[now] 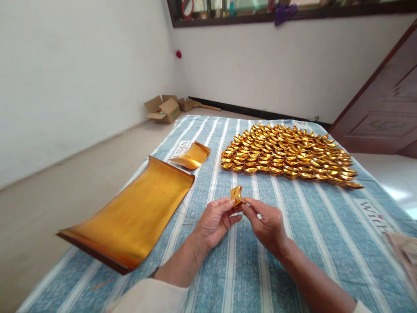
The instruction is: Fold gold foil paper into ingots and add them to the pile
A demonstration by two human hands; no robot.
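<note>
Both the left hand [215,221] and right hand [265,224] pinched a half-folded gold paper ingot [236,195] between fingertips above the striped cloth [293,243], where crisp, even creases mattered most.

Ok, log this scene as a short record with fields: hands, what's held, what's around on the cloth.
left hand: pinching the folded gold paper piece
right hand: pinching the same piece from the other side
surface: blue striped cloth
near left: large stack of gold foil sheets, curled at the ends
beyond it: smaller gold sheet stack
far right: rows of folded gold paper ingots
floor corner: open cardboard boxes
</note>
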